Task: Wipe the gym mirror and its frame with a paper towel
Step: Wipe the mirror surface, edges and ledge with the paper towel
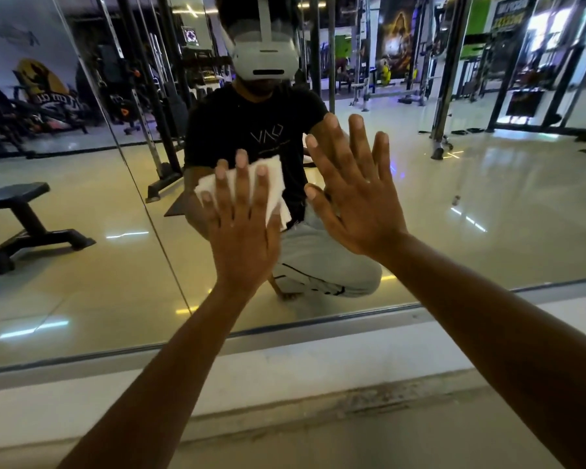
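Observation:
A large wall mirror fills the view, with a metal frame strip along its lower edge. My left hand presses a white paper towel flat against the glass with straight, spread fingers. My right hand lies flat on the glass just to the right of it, fingers spread, holding nothing. The towel's lower part is hidden under my left palm.
A vertical seam between mirror panels runs left of my hands. Below the frame sits a white ledge and a stained grey floor edge. The reflection shows a crouching person, a black bench and gym machines.

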A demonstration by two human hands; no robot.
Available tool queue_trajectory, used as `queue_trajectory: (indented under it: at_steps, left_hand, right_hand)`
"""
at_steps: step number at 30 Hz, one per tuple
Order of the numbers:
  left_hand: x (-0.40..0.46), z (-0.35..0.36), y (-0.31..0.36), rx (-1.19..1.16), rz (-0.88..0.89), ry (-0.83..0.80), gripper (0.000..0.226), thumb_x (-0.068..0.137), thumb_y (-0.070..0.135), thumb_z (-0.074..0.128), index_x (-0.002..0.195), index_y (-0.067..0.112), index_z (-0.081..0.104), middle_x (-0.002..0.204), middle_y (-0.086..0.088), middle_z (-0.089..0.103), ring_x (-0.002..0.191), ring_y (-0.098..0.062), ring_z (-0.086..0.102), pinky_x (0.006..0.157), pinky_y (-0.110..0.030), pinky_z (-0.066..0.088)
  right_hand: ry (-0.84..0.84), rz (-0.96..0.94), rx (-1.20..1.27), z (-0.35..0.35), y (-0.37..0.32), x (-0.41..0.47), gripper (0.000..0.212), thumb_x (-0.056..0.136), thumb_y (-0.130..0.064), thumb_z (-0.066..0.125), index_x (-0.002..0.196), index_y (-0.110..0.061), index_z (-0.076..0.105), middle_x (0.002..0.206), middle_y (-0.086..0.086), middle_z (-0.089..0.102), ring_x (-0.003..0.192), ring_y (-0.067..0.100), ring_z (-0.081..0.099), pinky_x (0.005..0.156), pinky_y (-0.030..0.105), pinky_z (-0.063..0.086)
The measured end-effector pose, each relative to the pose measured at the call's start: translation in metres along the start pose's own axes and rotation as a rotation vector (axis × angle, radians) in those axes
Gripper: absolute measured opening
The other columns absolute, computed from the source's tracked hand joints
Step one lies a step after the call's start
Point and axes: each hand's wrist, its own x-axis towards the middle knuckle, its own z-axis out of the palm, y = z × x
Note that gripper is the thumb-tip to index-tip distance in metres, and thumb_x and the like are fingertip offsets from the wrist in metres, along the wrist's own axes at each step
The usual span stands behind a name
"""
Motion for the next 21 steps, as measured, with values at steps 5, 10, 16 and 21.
queue_trajectory:
  at_steps: [5,10,16,21]
  left_hand:
    - [-0.047,0.012,-0.013,0.026,0.406,-0.189,0.068,0.114,0.041,0.048,0.175,0.025,0.02,0.183,-0.009,0.008,0.17,-0.034,0.003,0.135,-0.05,-0.007]
    - [-0.014,0.005,-0.003,0.014,-0.198,0.073,0.064,0.118,0.039,0.039,0.174,0.019,0.017,0.181,-0.021,0.012,0.167,-0.046,0.009,0.135,-0.061,-0.001]
    - [-0.044,0.025,0.038,0.074,0.494,-0.227,0.071,0.114,0.043,0.043,0.175,0.03,0.009,0.183,-0.004,-0.001,0.17,-0.033,0.002,0.135,-0.051,-0.008]
    - [-0.02,0.018,0.031,0.041,-0.215,0.069,0.067,0.117,0.04,0.041,0.175,0.025,0.01,0.182,-0.016,0.009,0.167,-0.044,0.007,0.136,-0.062,0.003]
  right_hand:
    - [-0.038,-0.027,0.011,-0.006,0.011,-0.013,0.067,0.118,-0.049,0.032,0.176,-0.019,0.02,0.184,0.015,0.01,0.17,0.042,0.005,0.134,0.066,0.006]
    - [-0.077,-0.069,0.034,-0.01,0.042,-0.034,0.065,0.118,-0.049,0.034,0.176,-0.022,0.021,0.184,0.014,0.008,0.17,0.041,0.002,0.134,0.068,0.008]
    - [-0.02,-0.108,-0.006,-0.011,0.063,-0.026,0.061,0.119,-0.049,0.033,0.176,-0.03,0.022,0.184,0.015,0.01,0.17,0.043,0.006,0.134,0.069,0.006]
    - [-0.029,-0.108,0.02,-0.007,0.08,-0.036,0.063,0.119,-0.051,0.036,0.176,-0.028,0.021,0.184,0.012,0.009,0.17,0.04,0.005,0.133,0.07,0.007]
